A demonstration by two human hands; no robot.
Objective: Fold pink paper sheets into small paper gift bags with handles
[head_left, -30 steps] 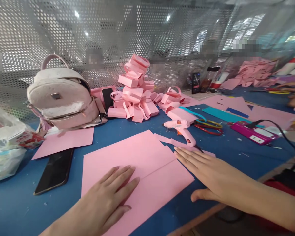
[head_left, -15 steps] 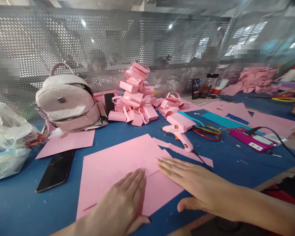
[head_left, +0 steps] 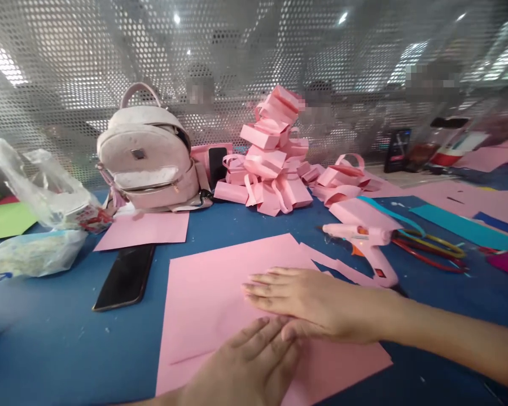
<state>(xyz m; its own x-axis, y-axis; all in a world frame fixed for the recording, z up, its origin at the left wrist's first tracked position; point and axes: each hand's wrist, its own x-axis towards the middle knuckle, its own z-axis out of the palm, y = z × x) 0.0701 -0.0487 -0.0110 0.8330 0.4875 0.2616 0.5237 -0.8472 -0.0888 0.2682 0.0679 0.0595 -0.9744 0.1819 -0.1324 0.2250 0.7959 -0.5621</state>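
- Pink paper sheet (head_left: 211, 293) lies flat on the blue table (head_left: 59, 349), near me and centre; both my hands rest on it, fingers straight and together, pinching nothing.
- My right hand (head_left: 313, 301) presses palm-down mid-sheet; my left hand (head_left: 245, 366) pins the near edge, its fingertips touching the right.
- To crease it well, I judge one hand should anchor while the other sweeps flat along the fold.
- Right edge: glue gun (head_left: 364, 242) and paper strip (head_left: 334, 262) sit near.
- Left: phone (head_left: 125, 276) lies just beside the sheet; open table beyond it, near-left.
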